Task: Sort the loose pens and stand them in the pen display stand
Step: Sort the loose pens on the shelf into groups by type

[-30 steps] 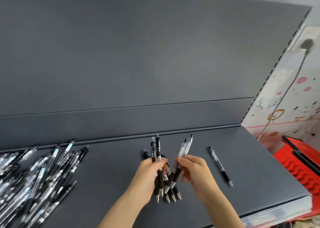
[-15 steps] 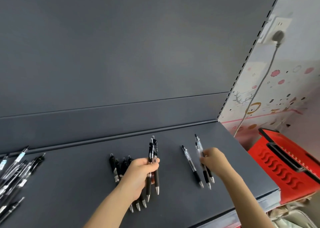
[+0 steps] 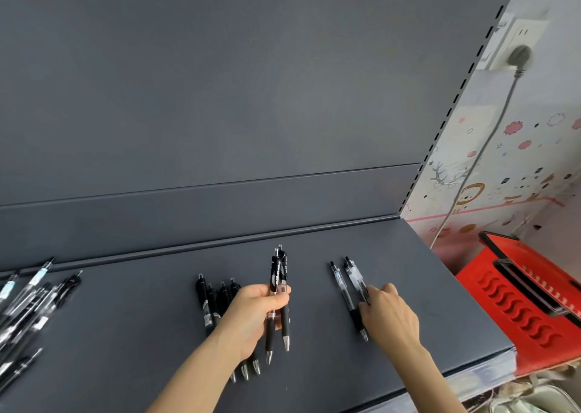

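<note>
My left hand [image 3: 251, 315] grips two black pens [image 3: 278, 287], tips toward me, above a row of several black pens [image 3: 210, 302] lying side by side on the dark grey shelf [image 3: 125, 334]. My right hand [image 3: 388, 312] rests its fingers on a small group of clear-barrelled pens [image 3: 349, 283] laid together to the right. Whether it pinches one of them is not plain. At the left edge lies a heap of mixed loose pens [image 3: 28, 305]. No pen display stand is in view.
The shelf's upright back panel [image 3: 220, 98] rises behind the pens. Its right end and front edge [image 3: 471, 368] drop off. A red plastic crate [image 3: 528, 293] stands right of the shelf, with a wall socket and grey cable [image 3: 481, 148] above it.
My right hand carried two clear pens from the centre to the right and laid them beside the single clear pen. My left hand still holds its black pens. The view swung right.
</note>
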`<state>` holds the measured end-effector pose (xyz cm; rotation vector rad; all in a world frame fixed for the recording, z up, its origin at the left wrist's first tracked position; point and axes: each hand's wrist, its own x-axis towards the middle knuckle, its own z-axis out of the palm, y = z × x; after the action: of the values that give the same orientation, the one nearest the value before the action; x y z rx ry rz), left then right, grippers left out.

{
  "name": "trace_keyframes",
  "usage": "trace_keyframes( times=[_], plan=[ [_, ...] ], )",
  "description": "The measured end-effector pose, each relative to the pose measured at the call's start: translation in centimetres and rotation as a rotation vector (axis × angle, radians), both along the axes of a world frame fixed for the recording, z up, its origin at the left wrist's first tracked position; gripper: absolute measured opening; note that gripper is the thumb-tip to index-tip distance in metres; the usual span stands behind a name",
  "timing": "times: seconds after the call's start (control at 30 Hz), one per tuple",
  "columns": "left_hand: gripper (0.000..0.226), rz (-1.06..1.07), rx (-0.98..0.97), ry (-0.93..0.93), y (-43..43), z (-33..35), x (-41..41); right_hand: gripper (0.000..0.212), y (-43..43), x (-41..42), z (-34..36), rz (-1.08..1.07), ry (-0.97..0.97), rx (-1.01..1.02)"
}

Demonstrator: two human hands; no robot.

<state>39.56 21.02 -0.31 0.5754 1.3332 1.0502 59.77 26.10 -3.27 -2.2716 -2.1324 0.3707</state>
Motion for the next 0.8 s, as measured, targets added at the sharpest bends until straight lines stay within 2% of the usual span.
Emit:
trace_keyframes(
  times=[0.13, 0.2, 0.27, 0.37, 0.47, 0.53, 0.6, 0.67, 0.73, 0.8],
  plan=[
    [0.013, 0.023, 0.022, -0.035, -0.4, 0.3, -0.4, 0.017, -0.7, -0.9, 1.5, -0.011, 0.034, 0.081],
    [0.013, 0.029, 0.032, -0.067, -0.8, 0.8, -0.7, 0.015, -1.4, -2.3, 2.7, -0.002, 0.219, 0.186],
    [0.014, 0.052, 0.041, -0.107, -1.2, 1.1, -1.1, 0.019, -2.8, -4.6, 3.8, 0.068, 0.529, 0.212],
    [0.014, 0.102, 0.061, -0.155, -1.8, 1.6, -1.9, 0.024, -5.5, -8.6, 5.0, 0.185, 0.820, 0.053],
    [0.015, 0.137, 0.076, -0.165, -2.7, 2.1, -2.9, 0.011, -6.6, -11.1, 4.6, 0.184, 0.953, -0.020],
    [0.015, 0.159, 0.092, -0.147, -3.3, 2.5, -3.8, 0.016, -6.6, -11.7, 4.5, 0.170, 1.052, -0.094],
    [0.018, 0.203, 0.083, -0.027, -3.8, 2.5, -4.9, 0.023, -6.7, -11.9, 4.3, 0.109, 1.165, -0.219],
    [0.024, 0.241, 0.057, 0.216, -4.2, 2.0, -6.4, 0.020, -6.7, -11.9, 3.8, 0.032, 1.201, -0.302],
    [0.025, 0.260, 0.012, 0.344, -4.6, 1.1, -7.8, 0.017, -6.5, -11.7, 3.1, 0.014, 1.142, -0.337],
    [0.018, 0.267, -0.048, 0.356, -5.2, 0.3, -8.9, 0.019, -6.2, -11.6, 2.3, 0.034, 1.040, -0.326]
  ],
)
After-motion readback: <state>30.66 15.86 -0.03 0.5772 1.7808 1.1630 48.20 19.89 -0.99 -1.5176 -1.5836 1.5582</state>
